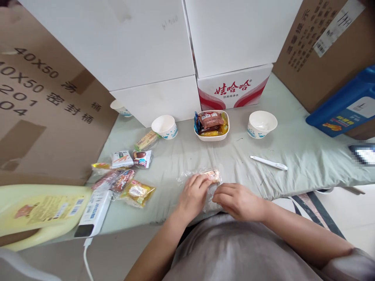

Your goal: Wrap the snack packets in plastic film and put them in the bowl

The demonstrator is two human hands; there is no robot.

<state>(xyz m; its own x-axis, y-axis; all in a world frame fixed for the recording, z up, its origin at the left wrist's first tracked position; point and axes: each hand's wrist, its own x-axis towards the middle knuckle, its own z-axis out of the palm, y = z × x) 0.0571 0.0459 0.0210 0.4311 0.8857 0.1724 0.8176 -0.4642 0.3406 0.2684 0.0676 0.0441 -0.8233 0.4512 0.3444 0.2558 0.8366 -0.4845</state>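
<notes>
Head view: one clear-wrapped packet (pixel 209 175) at the near edge of the cloth (pixel 293 156), close to the body, both hands on it; step judged as working the wrapper, and further handling would call for a firm pinch on slippery film. Left hand (pixel 193 195): fingers curled down over the packet, clamping it to the cloth. Right hand (pixel 237 201): fingers bent and drawn together, tips touching the film just beside the left, though whether they actually pinch it cannot be told; pen (pixel 268 162) and filled bowl (pixel 211 138) lie beyond, apart.
</notes>
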